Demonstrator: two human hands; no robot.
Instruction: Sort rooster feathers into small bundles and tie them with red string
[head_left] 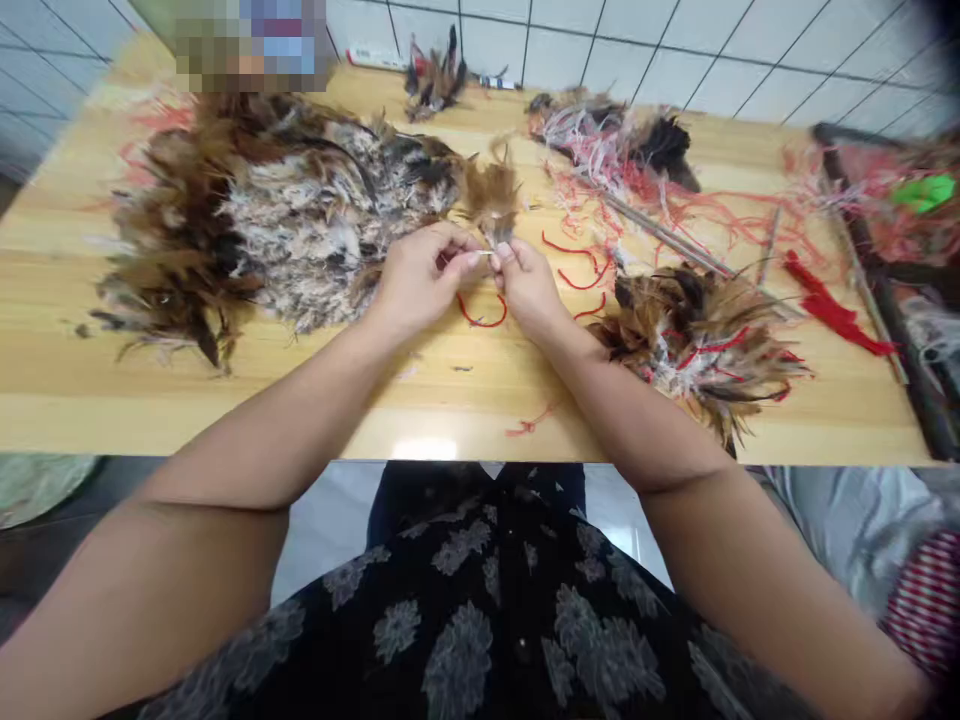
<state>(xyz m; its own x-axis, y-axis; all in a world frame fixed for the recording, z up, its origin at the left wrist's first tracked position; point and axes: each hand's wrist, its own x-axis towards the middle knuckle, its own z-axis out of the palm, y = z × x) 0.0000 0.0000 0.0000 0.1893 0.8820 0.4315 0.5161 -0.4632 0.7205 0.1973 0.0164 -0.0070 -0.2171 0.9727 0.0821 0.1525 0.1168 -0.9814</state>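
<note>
Right now we have a small feather tuft (491,190) at the centre of our clock face, above the worktop (225,410), its fluffy ends pointing to twelve. Our right hand (529,285) pinches its base, thumb against forefinger. Our left hand (427,270) meets it from eight o'clock, its thumb and fingertips nearly together; whether they grip the pale strand there or only touch it, we cannot tell. If our right pinch loosens, the stems could slip and the tuft fan apart; a hard tug from the left might pull one out. The big feather pile (315,220) lies close by at nine o'clock, so a dropped feather could get lost in it. Toward six, a curved red cord (484,324) lies below our fingers, where a sweeping wrist could snag it.
</note>
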